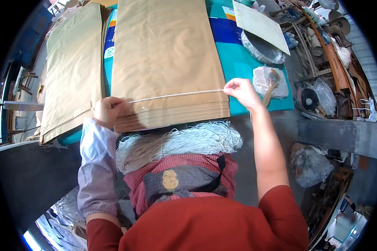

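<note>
A white string (pixel 176 95) is stretched taut across the lower part of a stack of brown paper bags (pixel 167 50). My left hand (pixel 109 111), below a pale sleeve cover, pinches one end at the stack's left edge. The other end is pinched by my right hand (pixel 240 90) at the right edge. Below the string, the near edges of several bags show as stepped layers. Across my lap lies a thick bundle of white strings (pixel 180 142), just in front of the table.
Another pile of brown paper bags (pixel 73 67) lies at the left. On the teal table cover (pixel 236 73), toward the right, are a brush (pixel 271 85) on a plastic-wrapped block, a round plastic-covered basin (pixel 264 48) and a pale board (pixel 259 25). A clear plastic bag (pixel 310 165) sits lower right.
</note>
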The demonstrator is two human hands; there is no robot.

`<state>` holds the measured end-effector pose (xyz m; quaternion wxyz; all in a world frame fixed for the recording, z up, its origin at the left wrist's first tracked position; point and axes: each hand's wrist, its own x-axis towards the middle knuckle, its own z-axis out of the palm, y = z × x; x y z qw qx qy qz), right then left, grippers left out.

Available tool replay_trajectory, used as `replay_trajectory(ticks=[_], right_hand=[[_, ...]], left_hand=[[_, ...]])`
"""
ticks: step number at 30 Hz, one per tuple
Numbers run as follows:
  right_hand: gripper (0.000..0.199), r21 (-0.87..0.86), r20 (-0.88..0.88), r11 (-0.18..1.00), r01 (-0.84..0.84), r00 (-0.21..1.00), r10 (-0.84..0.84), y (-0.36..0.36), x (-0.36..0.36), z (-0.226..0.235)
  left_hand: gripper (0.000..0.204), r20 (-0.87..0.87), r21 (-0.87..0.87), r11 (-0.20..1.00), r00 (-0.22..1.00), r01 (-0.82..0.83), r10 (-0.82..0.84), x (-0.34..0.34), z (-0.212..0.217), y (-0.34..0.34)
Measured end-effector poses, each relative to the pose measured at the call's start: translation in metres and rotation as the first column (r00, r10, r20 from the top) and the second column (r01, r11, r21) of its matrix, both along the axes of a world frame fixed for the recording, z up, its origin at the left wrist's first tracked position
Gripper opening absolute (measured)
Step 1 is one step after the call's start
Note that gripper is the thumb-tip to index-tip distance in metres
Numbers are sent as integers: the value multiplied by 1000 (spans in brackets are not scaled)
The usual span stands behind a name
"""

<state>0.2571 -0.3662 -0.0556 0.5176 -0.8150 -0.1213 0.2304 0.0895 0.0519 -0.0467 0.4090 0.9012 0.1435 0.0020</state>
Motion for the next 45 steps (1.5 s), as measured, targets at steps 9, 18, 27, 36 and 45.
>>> replay_trajectory(ticks=[9, 18, 27, 36, 45], right_hand=[[14, -89, 122, 996, 26, 992, -15, 7, -17, -14], [36, -24, 20, 998, 65, 998, -65, 18, -28, -7], [35, -246, 674, 947, 205, 738, 15, 33, -42, -13], [4, -2, 386, 989, -149, 912, 138, 35, -27, -2], [19, -406, 605, 900, 160, 785, 134, 60, -28, -23]], left_hand=[[15, 104, 396, 918, 994, -24, -18, -3, 6, -27], [30, 284, 581, 804, 895, 124, -343, -8, 0, -43], [29, 307, 363, 890, 867, 274, -392, -7, -6, -39], [60, 67, 229, 805, 816, 547, -574, 7, 26, -16], [13, -11, 308, 948, 996, 82, -83, 15, -12, -27]])
